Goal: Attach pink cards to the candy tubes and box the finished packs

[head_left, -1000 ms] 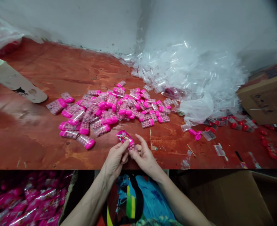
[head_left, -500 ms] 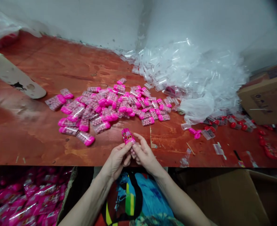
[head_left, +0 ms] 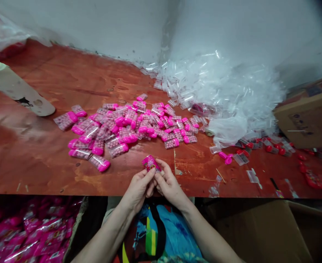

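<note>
Between my two hands, just above the table's front edge, is a small candy box [head_left: 150, 163] wrapped in a printed pink sleeve. My left hand [head_left: 139, 184] pinches it from the left, thumb on top. From the right, my right hand [head_left: 169, 182] grips its lower end, with the index finger along its side. My fingers hide that lower end. Beyond my hands lies a heap of clear candy boxes [head_left: 129, 122] with bright pink caps, filled with pale pink beads and bearing no printed sleeve.
A pile of clear plastic sleeves or tubes [head_left: 221, 87] covers the back right. A pale bottle [head_left: 23, 89] lies at the left. Wrapped pink packs [head_left: 40, 233] fill a container below the left edge. A cardboard box [head_left: 309, 117] stands right, near red-capped containers [head_left: 281, 149].
The candy box has been turned and tilted in my fingers, and its beads, visible earlier, are now mostly covered. Both hands keep hold of it. The heap looks unchanged.
</note>
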`<state>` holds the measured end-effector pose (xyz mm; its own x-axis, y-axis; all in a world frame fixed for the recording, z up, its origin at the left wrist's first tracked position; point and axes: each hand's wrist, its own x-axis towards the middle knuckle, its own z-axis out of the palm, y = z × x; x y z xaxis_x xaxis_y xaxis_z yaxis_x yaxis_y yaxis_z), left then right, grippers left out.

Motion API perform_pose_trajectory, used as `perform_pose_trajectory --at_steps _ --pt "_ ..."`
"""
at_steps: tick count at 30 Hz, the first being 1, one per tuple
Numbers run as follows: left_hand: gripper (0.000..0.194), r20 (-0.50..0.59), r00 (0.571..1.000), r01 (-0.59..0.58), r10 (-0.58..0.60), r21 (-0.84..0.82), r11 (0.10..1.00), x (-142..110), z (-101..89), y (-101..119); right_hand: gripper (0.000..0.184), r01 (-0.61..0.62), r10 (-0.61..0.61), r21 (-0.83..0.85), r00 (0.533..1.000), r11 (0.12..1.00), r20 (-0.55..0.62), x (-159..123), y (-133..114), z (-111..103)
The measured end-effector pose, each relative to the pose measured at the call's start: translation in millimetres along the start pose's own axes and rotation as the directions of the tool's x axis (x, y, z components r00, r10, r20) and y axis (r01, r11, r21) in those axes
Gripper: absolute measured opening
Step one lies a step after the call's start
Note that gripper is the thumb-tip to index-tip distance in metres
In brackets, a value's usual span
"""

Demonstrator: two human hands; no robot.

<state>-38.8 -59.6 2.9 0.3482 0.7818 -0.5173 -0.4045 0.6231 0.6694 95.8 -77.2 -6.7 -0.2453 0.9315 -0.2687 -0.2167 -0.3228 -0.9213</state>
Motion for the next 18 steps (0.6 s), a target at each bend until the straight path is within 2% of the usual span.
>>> perform_pose_trajectory --at_steps 4,9,14,16,18 --pt "0.037 0.021 1.0 0.001 -0.002 0.074 0.997 1 4.5 -8 0.054 -0.057 0.055 0.032 0.996 0.998 0.068 3 4 -10" --pt "0.039 0.021 0.999 0.031 -0.033 0.103 0.994 2 9.9 -3 0.048 -0.009 0.009 -0.022 1.0 1.0 0.0 1 5 -10" --pt "0.043 -0.146 0.989 0.024 -0.003 0.137 0.99 0 11.6 -2 0.042 0.151 -0.179 -0.224 0.978 0.963 -0.109 3 -8 -22" --pt "0.048 -0.218 0.975 0.002 0.035 0.168 0.986 0 9.2 -5 0.041 0.164 -0.22 -0.301 0.962 0.939 -0.161 0 -12 -35" --pt "0.05 -0.243 0.966 -0.029 0.082 0.215 0.976 2 8.4 -8 0.042 0.141 -0.228 -0.337 0.945 0.931 -0.233 -5 -15 -47"
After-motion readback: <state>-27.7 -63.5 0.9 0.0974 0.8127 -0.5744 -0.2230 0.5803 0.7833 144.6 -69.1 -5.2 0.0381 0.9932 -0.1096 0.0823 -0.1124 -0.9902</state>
